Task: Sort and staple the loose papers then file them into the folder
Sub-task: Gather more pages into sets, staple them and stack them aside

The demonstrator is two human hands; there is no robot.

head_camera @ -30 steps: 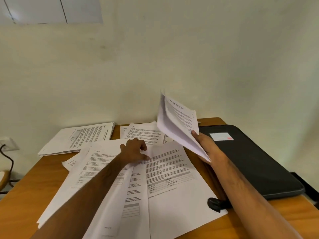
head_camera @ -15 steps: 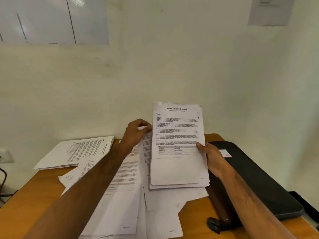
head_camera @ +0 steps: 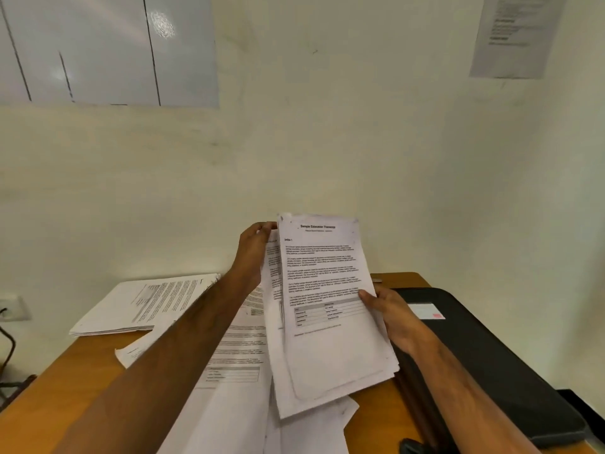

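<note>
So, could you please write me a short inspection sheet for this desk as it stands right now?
Surface: wooden desk set against a pale wall, much of it under paper.
Job's things: a held sheaf of papers, raised and facing the camera; loose sheets spread under it; a black folder lying shut at the right with a white label.
Clutter: a separate paper stack at the back left; a dark object at the bottom edge, unidentifiable.
Grips: left hand pinches a sheet's top edge beside the sheaf; right hand holds the sheaf's right edge.
Cables: a dark cable by a wall socket, far left.
Surroundings: whiteboard and a posted notice on the wall.
</note>
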